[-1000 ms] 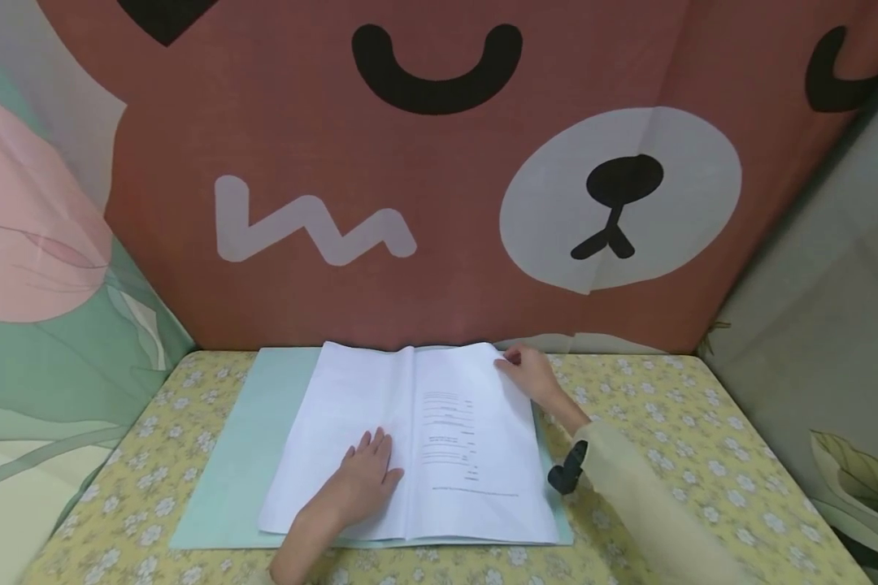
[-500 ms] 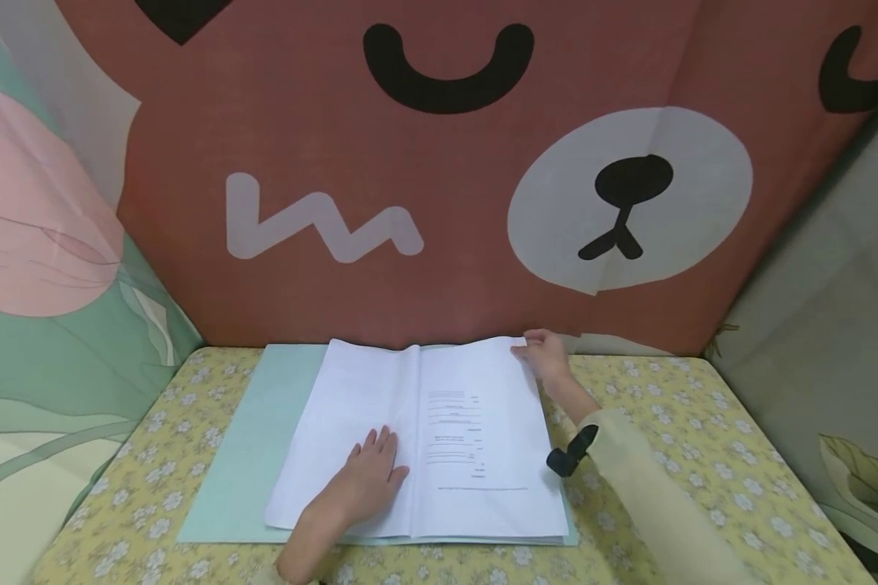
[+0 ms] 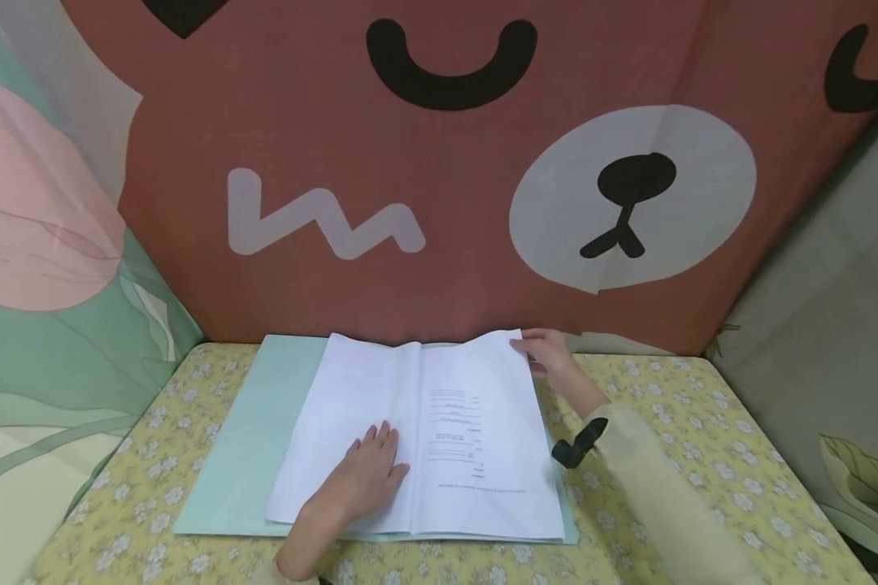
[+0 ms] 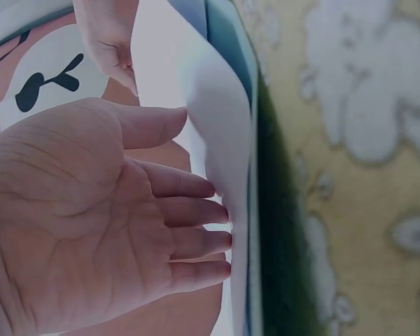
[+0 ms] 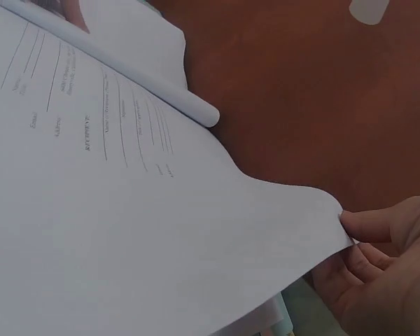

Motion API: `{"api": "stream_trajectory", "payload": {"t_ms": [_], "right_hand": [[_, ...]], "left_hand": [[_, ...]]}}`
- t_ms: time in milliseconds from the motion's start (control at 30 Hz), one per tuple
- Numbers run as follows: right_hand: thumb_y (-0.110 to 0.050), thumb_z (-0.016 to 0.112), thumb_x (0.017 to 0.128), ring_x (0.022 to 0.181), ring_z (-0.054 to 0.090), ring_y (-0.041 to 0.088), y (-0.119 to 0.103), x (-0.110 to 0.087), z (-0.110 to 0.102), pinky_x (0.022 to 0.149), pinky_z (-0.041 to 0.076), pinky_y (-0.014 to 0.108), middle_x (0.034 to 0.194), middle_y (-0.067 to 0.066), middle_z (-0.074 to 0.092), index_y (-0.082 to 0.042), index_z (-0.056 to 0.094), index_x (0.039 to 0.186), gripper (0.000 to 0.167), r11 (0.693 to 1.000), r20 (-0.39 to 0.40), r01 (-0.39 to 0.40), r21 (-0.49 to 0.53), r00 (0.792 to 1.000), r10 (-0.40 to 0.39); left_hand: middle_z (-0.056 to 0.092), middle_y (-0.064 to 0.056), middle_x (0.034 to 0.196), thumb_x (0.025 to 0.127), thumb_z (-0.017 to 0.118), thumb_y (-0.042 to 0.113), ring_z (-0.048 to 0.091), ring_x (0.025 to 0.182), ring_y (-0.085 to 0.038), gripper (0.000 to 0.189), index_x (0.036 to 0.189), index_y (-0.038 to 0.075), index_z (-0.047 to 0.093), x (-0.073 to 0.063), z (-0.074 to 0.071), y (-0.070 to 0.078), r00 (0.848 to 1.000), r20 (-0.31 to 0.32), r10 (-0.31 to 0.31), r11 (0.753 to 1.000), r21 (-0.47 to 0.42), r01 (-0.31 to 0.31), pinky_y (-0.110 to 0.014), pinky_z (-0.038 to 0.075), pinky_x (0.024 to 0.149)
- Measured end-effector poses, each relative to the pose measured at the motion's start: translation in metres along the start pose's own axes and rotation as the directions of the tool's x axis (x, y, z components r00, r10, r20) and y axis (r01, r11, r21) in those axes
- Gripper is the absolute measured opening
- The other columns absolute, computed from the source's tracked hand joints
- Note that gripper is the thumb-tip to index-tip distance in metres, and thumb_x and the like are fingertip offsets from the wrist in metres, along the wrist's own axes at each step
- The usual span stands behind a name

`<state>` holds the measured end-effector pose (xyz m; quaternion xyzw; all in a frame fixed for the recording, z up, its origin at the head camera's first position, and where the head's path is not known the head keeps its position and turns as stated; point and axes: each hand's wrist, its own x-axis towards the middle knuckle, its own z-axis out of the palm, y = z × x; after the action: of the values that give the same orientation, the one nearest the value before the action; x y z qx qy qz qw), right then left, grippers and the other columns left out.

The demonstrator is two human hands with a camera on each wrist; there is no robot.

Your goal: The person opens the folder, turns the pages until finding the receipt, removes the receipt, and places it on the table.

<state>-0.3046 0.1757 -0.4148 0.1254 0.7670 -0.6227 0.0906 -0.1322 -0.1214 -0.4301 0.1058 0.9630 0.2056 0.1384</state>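
White paper sheets lie spread open over a pale green folder (image 3: 227, 455), with a raised fold (image 5: 175, 98) running down between the two sides. On the blank left page (image 3: 329, 439) my left hand (image 3: 366, 479) rests with straight fingers, their tips on the paper in the left wrist view. The right page (image 3: 497, 422) bears printed lines that appear upside down in the head view. Its far right corner is pinched between the thumb and fingers of my right hand (image 3: 552, 357), and that corner is lifted and bent in the right wrist view.
The folder lies on a table with a yellow floral cloth (image 3: 673, 455). Close behind it hangs a brown fabric backdrop (image 3: 454, 301) with a bear print. Fabric walls stand at left and right. A black strap (image 3: 578, 445) sits at my right wrist.
My right hand has shifted slightly right along the page's far edge, the pinched corner moving with it and rising a little. My left hand stays on the left page.
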Motion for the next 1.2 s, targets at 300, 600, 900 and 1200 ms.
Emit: {"api": "stream_trajectory", "payload": {"t_ms": [300, 600, 900, 1200], "right_hand": [[-0.010, 0.072, 0.098, 0.080, 0.068, 0.017, -0.017, -0.003, 0.004, 0.070, 0.058, 0.026, 0.108, 0.011, 0.068, 0.006, 0.058, 0.132, 0.040, 0.998, 0.099, -0.006, 0.057, 0.995, 0.000], [0.000, 0.066, 0.100, 0.080, 0.069, 0.012, -0.030, -0.004, 0.015, 0.072, 0.060, 0.023, 0.116, 0.014, 0.064, 0.012, 0.046, 0.144, 0.050, 0.991, 0.189, -0.036, 0.127, 0.982, 0.012], [0.005, 0.060, 0.101, 0.086, 0.069, 0.012, -0.048, -0.016, 0.032, 0.079, 0.062, 0.026, 0.133, 0.018, 0.056, 0.010, 0.039, 0.152, 0.055, 0.964, 0.266, -0.105, 0.242, 0.963, 0.038], [0.004, 0.058, 0.102, 0.107, 0.064, 0.021, -0.065, -0.028, 0.050, 0.099, 0.055, 0.034, 0.147, 0.020, 0.050, 0.008, 0.043, 0.151, 0.052, 0.956, 0.329, -0.110, 0.271, 0.944, 0.016]], "left_hand": [[0.040, -0.029, 0.158, 0.106, 0.057, 0.027, 0.033, 0.149, -0.045, 0.057, 0.148, -0.010, 0.049, -0.004, -0.007, -0.002, 0.998, -0.056, 0.024, 1.000, -0.018, -0.025, -0.061, 0.030, 0.119], [0.050, -0.027, 0.151, 0.106, 0.057, 0.026, 0.043, 0.144, -0.043, 0.050, 0.143, -0.009, 0.056, -0.007, -0.010, -0.009, 0.995, -0.101, 0.015, 0.992, -0.121, -0.027, -0.057, 0.036, 0.117], [0.060, -0.023, 0.143, 0.109, 0.054, 0.032, 0.049, 0.140, -0.042, 0.050, 0.141, -0.006, 0.059, -0.012, -0.023, -0.017, 0.993, -0.113, -0.022, 0.936, -0.352, -0.020, -0.058, 0.038, 0.115], [0.065, -0.021, 0.135, 0.110, 0.050, 0.038, 0.060, 0.126, -0.041, 0.051, 0.139, -0.002, 0.061, -0.020, -0.032, -0.030, 0.987, -0.127, -0.095, 0.878, -0.478, 0.023, -0.058, 0.048, 0.106]]}}
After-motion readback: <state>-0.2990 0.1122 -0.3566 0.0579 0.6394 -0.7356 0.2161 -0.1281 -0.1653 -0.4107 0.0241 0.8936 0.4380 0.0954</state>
